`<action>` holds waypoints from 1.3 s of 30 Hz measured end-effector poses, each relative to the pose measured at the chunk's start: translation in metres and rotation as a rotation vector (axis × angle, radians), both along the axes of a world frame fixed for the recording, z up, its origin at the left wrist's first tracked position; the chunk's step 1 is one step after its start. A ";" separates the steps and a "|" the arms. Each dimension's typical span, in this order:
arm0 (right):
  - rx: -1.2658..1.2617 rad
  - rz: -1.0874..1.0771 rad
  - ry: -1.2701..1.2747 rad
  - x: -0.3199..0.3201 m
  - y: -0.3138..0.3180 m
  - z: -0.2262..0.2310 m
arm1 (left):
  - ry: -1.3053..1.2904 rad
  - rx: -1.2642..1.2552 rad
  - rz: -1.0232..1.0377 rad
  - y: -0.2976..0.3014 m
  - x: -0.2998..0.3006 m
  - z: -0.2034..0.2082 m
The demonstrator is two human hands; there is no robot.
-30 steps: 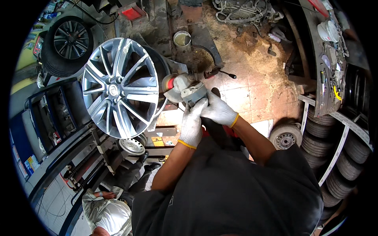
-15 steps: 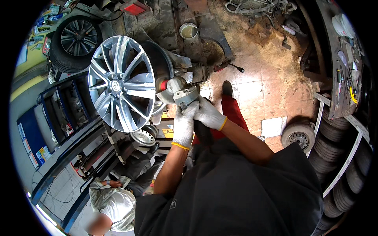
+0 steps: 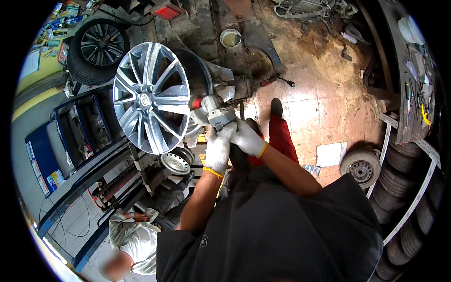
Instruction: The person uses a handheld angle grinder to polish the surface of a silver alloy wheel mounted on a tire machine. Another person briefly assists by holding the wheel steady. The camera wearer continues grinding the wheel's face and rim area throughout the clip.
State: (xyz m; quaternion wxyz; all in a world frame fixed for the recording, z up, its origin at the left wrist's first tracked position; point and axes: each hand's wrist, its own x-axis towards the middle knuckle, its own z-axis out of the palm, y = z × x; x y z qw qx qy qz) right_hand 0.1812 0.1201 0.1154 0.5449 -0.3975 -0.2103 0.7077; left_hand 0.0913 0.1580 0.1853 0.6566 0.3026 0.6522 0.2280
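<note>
With both hands I hold a grey angle grinder (image 3: 221, 115) with a red part near its disc. White gloves with yellow cuffs cover both hands. My left hand (image 3: 218, 149) is closed round the grinder's body from the left. My right hand (image 3: 247, 137) grips it from the right, close against the left. A silver multi-spoke alloy wheel rim (image 3: 145, 100) without a tyre stands upright just left of the grinder. The disc is at the rim's right-hand edge; whether it touches the metal I cannot tell.
A tyred wheel (image 3: 102, 46) stands at the far left. Beyond the grinder is a bucket (image 3: 230, 38) of liquid. Another person (image 3: 141, 239) is at the lower left. At right are a steel wheel (image 3: 361, 170), stacked tyres (image 3: 393, 188) and a tool-covered bench (image 3: 408, 117).
My view has shifted slightly, so the surroundings sit a little further right. The grinder appears slightly closer to the wheel rim. Both hands keep their grip.
</note>
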 end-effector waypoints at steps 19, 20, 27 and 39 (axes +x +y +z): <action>-0.080 -0.063 0.190 -0.014 0.000 -0.004 | 0.047 0.000 -0.063 0.006 -0.007 -0.009; -0.078 -0.063 0.187 -0.014 0.000 -0.002 | 0.044 0.004 -0.048 0.005 -0.007 -0.009; -0.072 -0.027 0.216 -0.014 0.002 -0.007 | 0.048 0.020 -0.051 0.006 -0.009 -0.013; -0.079 -0.032 0.195 -0.012 0.009 -0.012 | 0.078 0.010 -0.077 0.016 -0.007 -0.014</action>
